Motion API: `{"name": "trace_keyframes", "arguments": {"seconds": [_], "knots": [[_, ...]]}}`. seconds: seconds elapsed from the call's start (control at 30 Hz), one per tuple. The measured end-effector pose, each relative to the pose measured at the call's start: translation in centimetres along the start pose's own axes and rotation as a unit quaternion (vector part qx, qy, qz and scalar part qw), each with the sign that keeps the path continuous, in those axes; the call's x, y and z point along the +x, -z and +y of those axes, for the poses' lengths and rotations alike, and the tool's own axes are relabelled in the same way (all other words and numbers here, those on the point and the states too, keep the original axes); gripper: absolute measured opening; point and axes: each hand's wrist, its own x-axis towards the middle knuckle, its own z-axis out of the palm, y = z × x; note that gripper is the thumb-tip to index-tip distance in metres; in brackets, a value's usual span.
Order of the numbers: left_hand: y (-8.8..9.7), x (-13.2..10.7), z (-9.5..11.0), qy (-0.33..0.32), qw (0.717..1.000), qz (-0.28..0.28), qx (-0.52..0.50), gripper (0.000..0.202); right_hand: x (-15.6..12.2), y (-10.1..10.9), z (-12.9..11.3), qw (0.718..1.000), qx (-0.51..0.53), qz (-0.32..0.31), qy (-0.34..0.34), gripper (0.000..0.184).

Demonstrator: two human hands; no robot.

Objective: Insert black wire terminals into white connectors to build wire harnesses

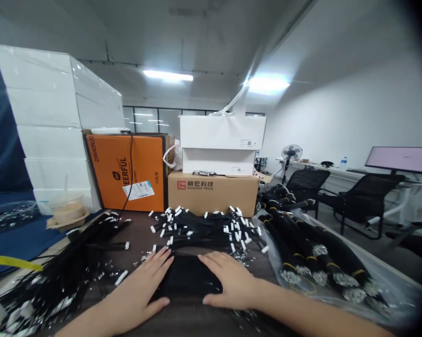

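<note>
My left hand (140,285) and my right hand (228,281) lie flat, palms down, on a bundle of black cables (186,276), one on each side of it. Neither hand closes around the bundle. Just beyond my fingertips is a heap of black wires with white tags (203,229) on the dark tabletop (193,318). More black cables with white connectors (66,276) spread out left of my left hand. To the right of my right hand, thick black cable bundles with silver braided ends (319,257) rest on clear plastic.
A cardboard Conope Tech box (212,193) and an orange box (124,173) stand behind the wires. A white box (223,140) sits on the cardboard one, and white boxes (49,121) are stacked at left. Black chairs (358,196), a fan and a monitor stand farther right.
</note>
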Motion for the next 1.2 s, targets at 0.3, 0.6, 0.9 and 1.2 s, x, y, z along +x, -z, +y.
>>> {"name": "trace_keyframes", "arguments": {"seconds": [0.3,0.6,0.9,1.2], "knots": [[0.8,0.7,0.4,0.014,0.995,-0.083,-0.050,0.065,-1.5,0.1,-0.3,1.000,0.022,-0.019,0.004,0.086],[0.4,0.6,0.2,0.019,0.994,-0.077,-0.071,0.066,-1.4,0.0,0.1,1.000,0.004,-0.025,0.009,0.081],[0.3,1.0,0.4,0.028,0.993,-0.088,-0.078,0.067,-1.3,0.1,0.0,1.000,-0.018,-0.019,0.016,0.078],[0.7,0.7,-0.4,0.071,0.992,-0.087,-0.064,0.086,-1.5,-0.3,0.2,0.999,-0.036,0.001,0.024,0.074]]}}
